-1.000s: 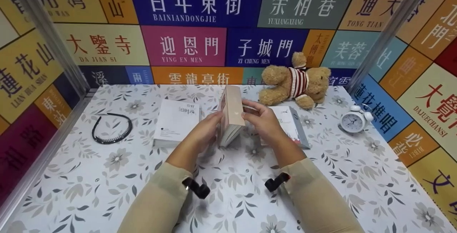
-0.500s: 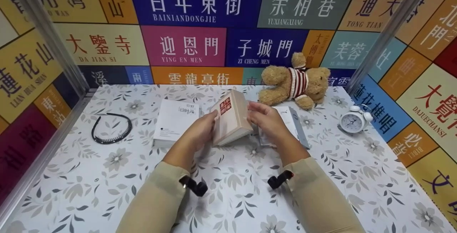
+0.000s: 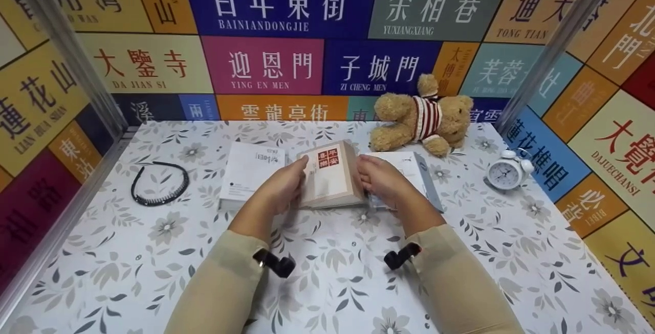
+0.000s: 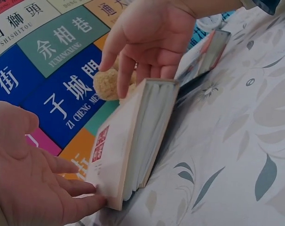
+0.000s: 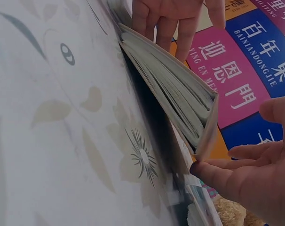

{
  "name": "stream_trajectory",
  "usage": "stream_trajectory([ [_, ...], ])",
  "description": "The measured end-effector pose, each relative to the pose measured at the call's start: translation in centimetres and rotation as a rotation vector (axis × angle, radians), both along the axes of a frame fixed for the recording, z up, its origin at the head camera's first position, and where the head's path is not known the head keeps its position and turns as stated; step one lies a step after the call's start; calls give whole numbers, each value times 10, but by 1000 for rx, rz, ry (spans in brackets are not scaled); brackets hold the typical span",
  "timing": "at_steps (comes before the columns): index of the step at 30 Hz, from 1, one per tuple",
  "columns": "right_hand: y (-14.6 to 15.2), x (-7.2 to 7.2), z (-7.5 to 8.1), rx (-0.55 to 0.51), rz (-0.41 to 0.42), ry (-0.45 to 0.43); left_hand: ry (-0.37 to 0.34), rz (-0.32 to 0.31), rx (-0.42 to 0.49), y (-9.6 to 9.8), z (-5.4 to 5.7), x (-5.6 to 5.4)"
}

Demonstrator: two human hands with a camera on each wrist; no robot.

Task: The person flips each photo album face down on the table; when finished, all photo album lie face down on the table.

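A thick beige book (image 3: 330, 183) with a red square of characters on its cover lies between both hands. Its pages face the person, and the right wrist view has its spine side raised above the tabletop. My left hand (image 3: 280, 186) is at the book's left edge; in the left wrist view, fingertips of this left hand (image 4: 43, 183) touch the cover edge, fingers extended. At the spine, the right hand (image 3: 384, 180) has its fingertips against the lower edge. The right wrist view has the right hand (image 5: 255, 176) with its thumb apart from the book (image 5: 168, 89).
A white book (image 3: 250, 175) lies to the left, another book (image 3: 409, 175) partly behind my right hand. A black headband (image 3: 160, 184) is at far left. A teddy bear (image 3: 427, 119) lies at the back right, near a white alarm clock (image 3: 506, 173). Printed walls enclose the flowered table.
The beige book has gone from standing on edge to nearly flat, cover up, tipping toward the left. The right hand's fingers have come off its upper part and moved down to the spine's edge.
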State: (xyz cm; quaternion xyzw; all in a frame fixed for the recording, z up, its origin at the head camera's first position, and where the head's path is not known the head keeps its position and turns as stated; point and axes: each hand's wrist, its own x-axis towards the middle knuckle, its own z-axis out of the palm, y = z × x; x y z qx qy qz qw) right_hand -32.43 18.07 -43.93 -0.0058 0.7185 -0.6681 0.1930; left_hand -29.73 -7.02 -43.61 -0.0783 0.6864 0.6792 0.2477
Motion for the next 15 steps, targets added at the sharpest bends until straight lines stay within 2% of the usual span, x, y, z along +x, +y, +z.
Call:
stream_trajectory([
  [4, -1, 1, -1, 3, 41, 2, -17, -16, -72, -2, 5, 0],
  [9, -2, 2, -3, 3, 58, 21, 24, -11, -144, -1, 8, 1],
  [11, -3, 3, -3, 24, 51, 21, 43, -15, -158, -1, 9, 2],
  [15, -4, 3, -4, 85, 29, 24, 45, -20, -128, -1, 10, 4],
])
